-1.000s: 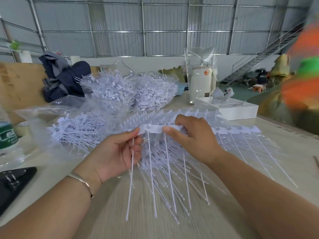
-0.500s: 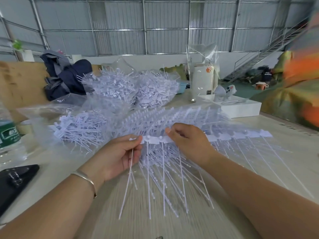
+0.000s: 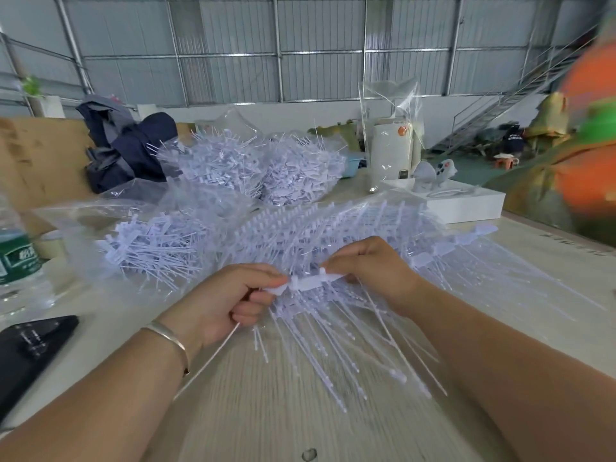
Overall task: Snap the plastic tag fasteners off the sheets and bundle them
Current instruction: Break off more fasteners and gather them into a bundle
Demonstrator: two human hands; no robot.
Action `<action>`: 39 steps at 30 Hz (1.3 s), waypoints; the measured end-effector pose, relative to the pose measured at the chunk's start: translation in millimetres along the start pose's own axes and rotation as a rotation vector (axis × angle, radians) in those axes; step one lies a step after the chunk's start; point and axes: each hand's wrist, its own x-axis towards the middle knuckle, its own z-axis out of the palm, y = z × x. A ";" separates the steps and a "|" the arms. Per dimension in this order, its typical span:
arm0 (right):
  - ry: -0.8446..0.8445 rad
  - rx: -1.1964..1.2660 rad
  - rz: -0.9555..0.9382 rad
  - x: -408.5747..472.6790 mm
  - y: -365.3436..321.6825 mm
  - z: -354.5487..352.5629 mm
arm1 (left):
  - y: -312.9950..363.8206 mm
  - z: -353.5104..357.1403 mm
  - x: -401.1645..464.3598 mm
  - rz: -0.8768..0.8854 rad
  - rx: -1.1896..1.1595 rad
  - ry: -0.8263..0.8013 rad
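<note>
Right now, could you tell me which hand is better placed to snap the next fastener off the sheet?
Probably the left hand: its fingers already pinch the end fastener at the free end of the strip. The right hand grips the sheet further along, so it looks better suited to bracing.

Bright daylight, soft shadows, motion blur, fisheye

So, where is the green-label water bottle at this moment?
In the head view the water bottle stands at the far left edge of the table, left of the bagged fasteners and behind the black object.
</note>
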 end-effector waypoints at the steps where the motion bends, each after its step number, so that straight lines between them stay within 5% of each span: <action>1: -0.005 0.014 0.004 -0.2 -0.8 -1.7 | -1.2 0.2 -0.4 -0.025 0.055 0.000; 9: 0.061 -0.033 -0.111 -3.3 1.4 -3.2 | 0.7 -4.2 1.4 0.103 -0.268 -0.018; 16: 0.162 -0.552 -0.381 -4.9 3.9 6.8 | -1.6 2.5 3.8 0.038 -0.280 0.074; 27: 0.243 -0.655 -0.500 -7.0 -3.3 9.4 | 2.7 7.0 2.4 0.102 -0.359 0.135; 39: 0.243 -0.951 -0.625 -7.0 -1.5 13.4 | 0.0 10.8 -1.3 0.147 -0.134 0.143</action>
